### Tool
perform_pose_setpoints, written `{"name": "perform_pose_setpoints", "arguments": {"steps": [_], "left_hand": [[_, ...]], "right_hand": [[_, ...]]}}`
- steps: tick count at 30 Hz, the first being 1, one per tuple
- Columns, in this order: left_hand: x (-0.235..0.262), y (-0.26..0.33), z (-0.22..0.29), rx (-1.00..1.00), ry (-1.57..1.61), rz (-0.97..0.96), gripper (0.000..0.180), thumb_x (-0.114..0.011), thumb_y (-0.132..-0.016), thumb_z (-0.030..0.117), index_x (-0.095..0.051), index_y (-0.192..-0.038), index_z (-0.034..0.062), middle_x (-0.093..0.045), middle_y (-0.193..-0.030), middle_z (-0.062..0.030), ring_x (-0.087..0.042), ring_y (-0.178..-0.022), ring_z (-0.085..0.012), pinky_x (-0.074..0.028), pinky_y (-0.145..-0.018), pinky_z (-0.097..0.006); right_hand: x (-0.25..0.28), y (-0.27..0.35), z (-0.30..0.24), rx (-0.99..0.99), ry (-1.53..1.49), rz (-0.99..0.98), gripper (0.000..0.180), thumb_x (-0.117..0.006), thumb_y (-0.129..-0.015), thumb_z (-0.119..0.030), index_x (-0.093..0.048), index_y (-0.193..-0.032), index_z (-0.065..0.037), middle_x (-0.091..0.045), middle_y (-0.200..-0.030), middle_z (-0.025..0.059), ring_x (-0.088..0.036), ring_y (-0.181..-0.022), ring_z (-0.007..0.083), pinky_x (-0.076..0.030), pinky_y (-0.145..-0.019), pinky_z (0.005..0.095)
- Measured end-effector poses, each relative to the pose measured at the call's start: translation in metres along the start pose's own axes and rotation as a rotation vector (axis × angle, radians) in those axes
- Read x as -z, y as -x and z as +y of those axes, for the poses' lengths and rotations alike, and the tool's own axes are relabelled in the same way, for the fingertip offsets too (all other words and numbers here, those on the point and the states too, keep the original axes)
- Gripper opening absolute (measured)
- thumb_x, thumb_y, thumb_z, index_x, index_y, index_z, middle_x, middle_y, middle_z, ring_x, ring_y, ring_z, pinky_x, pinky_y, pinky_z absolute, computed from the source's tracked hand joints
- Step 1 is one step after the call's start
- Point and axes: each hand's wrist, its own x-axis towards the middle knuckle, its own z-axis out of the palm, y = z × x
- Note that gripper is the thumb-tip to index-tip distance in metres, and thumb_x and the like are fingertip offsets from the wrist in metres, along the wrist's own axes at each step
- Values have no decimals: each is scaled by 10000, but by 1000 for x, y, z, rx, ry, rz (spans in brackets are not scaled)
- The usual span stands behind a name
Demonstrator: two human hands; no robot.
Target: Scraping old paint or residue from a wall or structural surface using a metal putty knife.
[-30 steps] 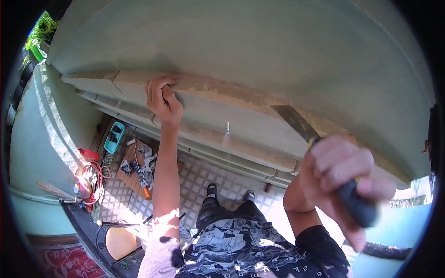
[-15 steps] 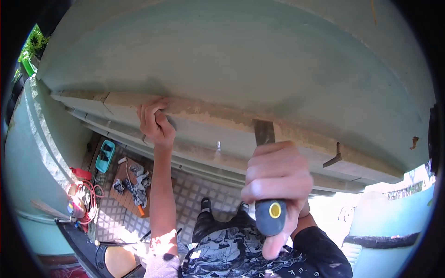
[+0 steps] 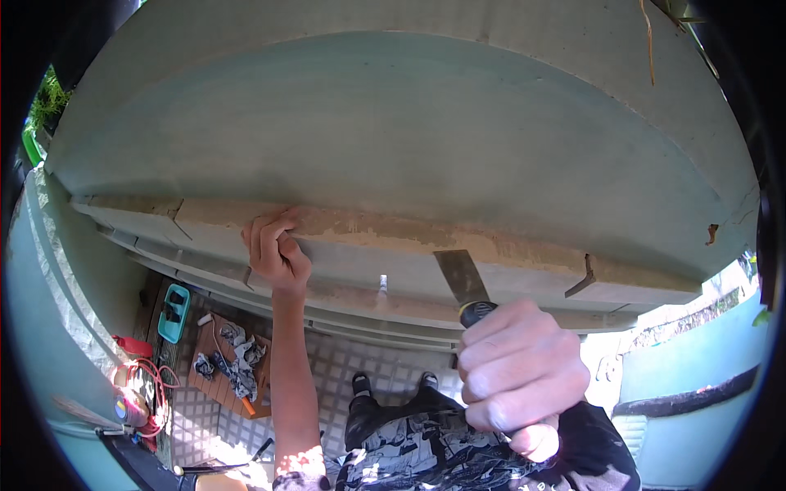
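A long ledge (image 3: 524, 254) with a worn, patchy tan edge runs across a pale green wall. My left hand (image 3: 277, 255) grips this edge left of the middle, its fingers curled over the top. In my right hand (image 3: 524, 368) is a putty knife (image 3: 463, 278), the fist wrapped around its dark handle. Its flat metal blade points up and to the left, and the tip shows close to the ledge's lower front edge. Whether the tip touches the ledge I cannot tell.
More ledges step down below the first. Low at left stand a turquoise tray (image 3: 185, 307) and a wooden tabletop (image 3: 214, 387) bearing crumpled paper or cloth. A red hose (image 3: 169, 379) coils beside them. A dark crack (image 3: 583, 282) cuts the ledge at right.
My right hand has moved down and right, and the putty knife now leans left, its blade lower on the ledge's edge. The left hand keeps its hold. The whole view has shifted slightly.
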Motion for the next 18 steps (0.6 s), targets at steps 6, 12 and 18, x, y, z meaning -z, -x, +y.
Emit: {"name": "perform_pose_setpoints", "arguments": {"steps": [6, 12, 18], "left_hand": [[-6, -3, 0, 3, 26, 37, 147, -453, -848, 42, -597, -856, 71, -704, -838, -51, -639, -824, -265, -432, -782, -381], [-2, -1, -2, -2, 21, 31, 155, -448, -858, 44, -601, -844, 68, -703, -820, -61, -646, -790, -266, -438, -775, -378], [-2, -1, -1, -1, 31, 35, 162, -451, -840, 40, -609, -822, 70, -709, -829, -60, -653, -788, -267, -439, -778, -374]], "right_hand": [[-8, 0, 8, 11, 34, 143, 308, -513, -849, -73, -486, -552, 6, -340, -535, 5, -351, -387, 146, -232, -369, 297], [-16, 2, 5, -32, 114, 220, 309, -499, -826, -12, -483, -518, 13, -388, -459, 38, -381, -336, 152, -273, -344, 288], [-24, 6, -14, -126, 78, 264, 381, -492, -878, -71, -463, -501, -29, -435, -456, 51, -408, -328, 173, -297, -341, 277]]}}
